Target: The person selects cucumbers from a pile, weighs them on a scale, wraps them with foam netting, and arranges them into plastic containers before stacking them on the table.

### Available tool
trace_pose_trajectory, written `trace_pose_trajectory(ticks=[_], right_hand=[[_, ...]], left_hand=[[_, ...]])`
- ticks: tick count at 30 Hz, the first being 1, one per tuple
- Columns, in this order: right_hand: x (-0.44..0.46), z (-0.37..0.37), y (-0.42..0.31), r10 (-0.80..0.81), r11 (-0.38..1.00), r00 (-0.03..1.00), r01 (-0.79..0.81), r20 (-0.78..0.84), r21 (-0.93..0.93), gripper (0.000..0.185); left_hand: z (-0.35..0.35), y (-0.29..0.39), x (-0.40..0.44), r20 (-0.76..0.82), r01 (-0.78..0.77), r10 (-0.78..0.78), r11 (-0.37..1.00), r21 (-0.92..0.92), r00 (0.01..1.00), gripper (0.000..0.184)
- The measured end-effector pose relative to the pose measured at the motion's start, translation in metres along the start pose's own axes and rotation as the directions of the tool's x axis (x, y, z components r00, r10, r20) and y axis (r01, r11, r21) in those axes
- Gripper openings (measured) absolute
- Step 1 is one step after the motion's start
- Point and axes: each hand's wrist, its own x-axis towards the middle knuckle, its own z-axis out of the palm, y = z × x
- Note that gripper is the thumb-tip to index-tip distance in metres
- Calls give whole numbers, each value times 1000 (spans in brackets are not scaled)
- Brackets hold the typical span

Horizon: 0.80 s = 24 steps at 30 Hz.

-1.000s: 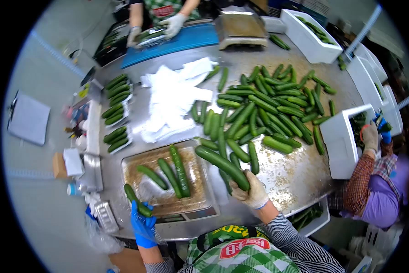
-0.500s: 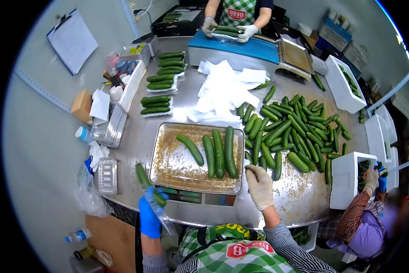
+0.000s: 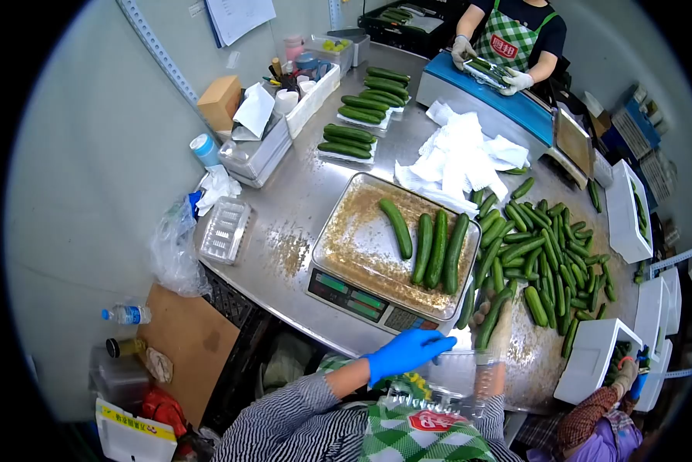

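My left hand, in a blue glove, is at the near edge of the scale, fingers stretched to the right and no cucumber in it. My right hand, in a pale glove and blurred, is closed around a dark green cucumber at the near left edge of the cucumber pile. Several cucumbers lie on the scale's metal pan, one apart on the left. A clear plastic tray, partly blurred, is in front of my apron, below my hands; what supports it is unclear.
White cloths lie behind the scale, with packed cucumber trays to their left. An empty clear tray rests near the left table edge. Across the table a person holds a cucumber pack; another person's arm reaches into a white box.
The view has swung left. My left hand has moved right and no longer holds a cucumber. My right hand, empty half a second ago, is now around one at the pile.
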Motion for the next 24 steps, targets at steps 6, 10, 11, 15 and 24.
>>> trace_pose_trajectory(ticks=[6, 10, 11, 15, 24], right_hand=[[35, -43, -8, -91, 906, 980, 8, -176, -424, 46], [68, -58, -17, -252, 765, 958, 110, -138, -635, 45], [76, -59, -18, -291, 751, 949, 149, -120, -644, 45], [69, -23, -24, -229, 796, 972, 153, -58, -585, 53], [53, 66, -8, -499, 73, 819, 367, 285, -927, 61]], left_hand=[[-53, 12, -67, 16, -1, 2, 997, -78, 1000, 33], [-84, 18, -101, -305, 97, -126, 989, -108, 944, 37], [-92, 19, -106, -366, 87, -92, 996, -30, 926, 35], [-107, 28, -112, -542, -72, -14, 988, -137, 840, 22], [-119, 28, -57, -484, -32, -26, 993, -111, 875, 53]])
